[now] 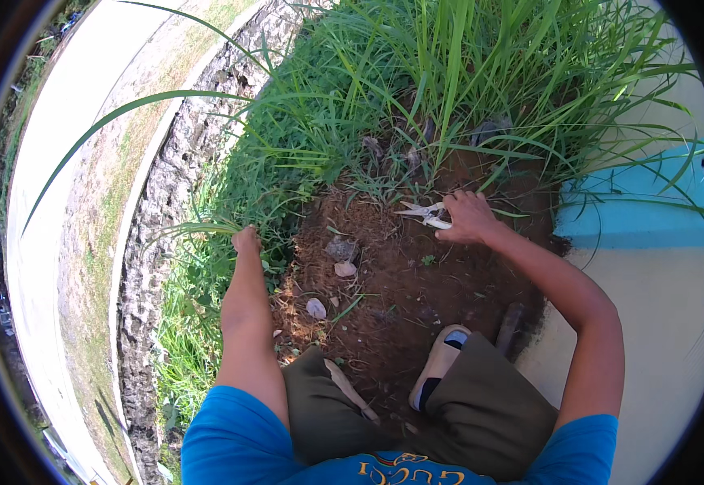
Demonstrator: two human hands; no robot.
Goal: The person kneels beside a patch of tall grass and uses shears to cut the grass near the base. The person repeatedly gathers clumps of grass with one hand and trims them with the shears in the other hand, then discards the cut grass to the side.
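My left hand (247, 240) is closed around a small bunch of cut grass blades (206, 228), held out over the low weeds on the left. In my right hand (468, 217) is a pair of pruning shears (426, 214) with pale handles. Their blades are parted and point left, just above the bare brown soil (388, 285). Ahead of the shears stands a thick clump of tall green grass (449, 79), with short tufts (382, 182) at its near edge. My fingers hide part of the shears' handles.
A rough stone wall edge (170, 163) runs along the left, beside a bright paved strip (54, 182). On the right rises a painted wall (631, 297) with a blue band (637, 212). Stones (342, 248) dot the soil. A pipe-like piece (509, 327) lies near my shoe (440, 364).
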